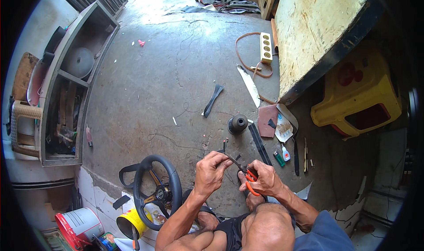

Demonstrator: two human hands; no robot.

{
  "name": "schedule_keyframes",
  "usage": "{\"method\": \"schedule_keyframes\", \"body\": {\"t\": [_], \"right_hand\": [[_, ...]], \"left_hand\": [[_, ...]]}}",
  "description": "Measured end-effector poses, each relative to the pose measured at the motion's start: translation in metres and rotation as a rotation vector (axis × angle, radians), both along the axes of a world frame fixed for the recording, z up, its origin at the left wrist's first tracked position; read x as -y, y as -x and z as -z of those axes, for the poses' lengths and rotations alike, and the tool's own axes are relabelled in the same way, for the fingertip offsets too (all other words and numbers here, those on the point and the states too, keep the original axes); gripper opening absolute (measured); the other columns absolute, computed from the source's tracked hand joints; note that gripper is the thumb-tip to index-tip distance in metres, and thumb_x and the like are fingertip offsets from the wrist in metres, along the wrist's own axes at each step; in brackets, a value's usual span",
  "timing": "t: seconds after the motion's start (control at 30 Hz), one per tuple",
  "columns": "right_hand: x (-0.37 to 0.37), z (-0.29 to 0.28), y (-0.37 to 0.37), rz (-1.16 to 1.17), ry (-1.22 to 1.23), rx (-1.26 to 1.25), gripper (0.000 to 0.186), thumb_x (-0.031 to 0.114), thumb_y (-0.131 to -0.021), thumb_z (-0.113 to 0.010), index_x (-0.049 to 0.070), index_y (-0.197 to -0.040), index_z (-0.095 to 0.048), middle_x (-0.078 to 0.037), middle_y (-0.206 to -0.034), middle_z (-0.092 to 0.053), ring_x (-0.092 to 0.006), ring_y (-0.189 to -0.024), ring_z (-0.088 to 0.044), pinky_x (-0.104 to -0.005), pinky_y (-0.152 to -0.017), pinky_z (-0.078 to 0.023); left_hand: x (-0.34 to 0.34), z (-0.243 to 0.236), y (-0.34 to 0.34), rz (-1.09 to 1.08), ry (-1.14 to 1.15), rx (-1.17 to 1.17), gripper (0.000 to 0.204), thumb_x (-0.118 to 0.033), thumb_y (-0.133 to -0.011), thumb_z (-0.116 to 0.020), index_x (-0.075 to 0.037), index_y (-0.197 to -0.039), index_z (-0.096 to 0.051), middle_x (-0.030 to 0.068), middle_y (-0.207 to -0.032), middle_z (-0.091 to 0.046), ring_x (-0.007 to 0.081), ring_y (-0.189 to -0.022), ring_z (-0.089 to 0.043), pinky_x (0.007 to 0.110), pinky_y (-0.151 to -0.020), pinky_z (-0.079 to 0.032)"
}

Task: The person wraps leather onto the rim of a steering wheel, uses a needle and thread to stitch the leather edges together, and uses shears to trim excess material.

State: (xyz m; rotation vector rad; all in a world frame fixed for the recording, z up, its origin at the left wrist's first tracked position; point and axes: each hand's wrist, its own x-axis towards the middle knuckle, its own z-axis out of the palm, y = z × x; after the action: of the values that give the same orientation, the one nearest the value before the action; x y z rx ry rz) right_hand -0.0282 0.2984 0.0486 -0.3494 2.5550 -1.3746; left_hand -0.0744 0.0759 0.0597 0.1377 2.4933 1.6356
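Observation:
My right hand point(268, 180) is closed round orange-handled scissors point(252, 189). A thin dark strip point(235, 161) runs from the scissors to my left hand point(211, 173), whose thumb and fingers pinch its end. How the blades meet the strip is too small to tell. Below and left of my left hand, a black steering wheel point(177, 184) leans upright beside my leg. Beyond my hands stands a cone of black thread point(238, 124), with long black strips point(259, 144) lying to its right. A black waisted piece point(213, 101) lies farther off on the floor.
At right lie a green lighter point(279, 159), a white glue bottle point(285, 153), a reddish-brown sheet point(266, 121) and a yellow plastic stool point(353, 96). A power strip point(266, 47) sits farther back. A shelf point(53, 74), a yellow container point(137, 221) and a red-rimmed bucket point(81, 224) are at left.

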Motion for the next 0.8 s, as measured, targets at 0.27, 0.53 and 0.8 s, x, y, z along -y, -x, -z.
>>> {"method": "schedule_keyframes", "body": {"t": [0.27, 0.53, 0.8], "right_hand": [[-0.036, 0.062, -0.024, 0.250, -0.211, 0.105, 0.044, 0.031, -0.079, -0.088, 0.001, -0.093, -0.059, -0.018, -0.082, -0.064, -0.0360, -0.075, -0.066, -0.0451, -0.066, -0.054], [0.022, -0.001, 0.024, 0.109, 0.442, 0.284, 0.038, 0.017, -0.085, -0.077, 0.002, -0.119, -0.067, -0.016, -0.123, -0.064, -0.0346, -0.120, -0.061, -0.0426, -0.101, -0.049], [0.070, 0.003, 0.058, -0.005, 0.761, 0.376, 0.062, 0.010, -0.090, -0.073, 0.001, -0.142, -0.041, -0.011, -0.135, -0.056, -0.0226, -0.133, -0.053, -0.0410, -0.114, -0.043]], "left_hand": [[0.001, -0.003, -0.002, -0.022, -0.126, 0.097, 0.012, -0.006, -0.090, -0.076, -0.002, -0.102, -0.079, 0.0079, -0.092, -0.073, 0.0162, -0.087, -0.069, 0.030, -0.077, -0.054], [-0.004, 0.005, -0.004, -0.100, -0.580, 0.280, 0.017, -0.015, -0.095, -0.075, -0.002, -0.105, -0.079, 0.0040, -0.110, -0.074, 0.0169, -0.120, -0.057, 0.033, -0.105, -0.042], [0.008, 0.005, 0.000, -0.279, -1.142, 0.399, 0.026, -0.020, -0.097, -0.072, -0.001, -0.115, -0.074, 0.0093, -0.118, -0.074, 0.0185, -0.120, -0.062, 0.036, -0.109, -0.042]]}}
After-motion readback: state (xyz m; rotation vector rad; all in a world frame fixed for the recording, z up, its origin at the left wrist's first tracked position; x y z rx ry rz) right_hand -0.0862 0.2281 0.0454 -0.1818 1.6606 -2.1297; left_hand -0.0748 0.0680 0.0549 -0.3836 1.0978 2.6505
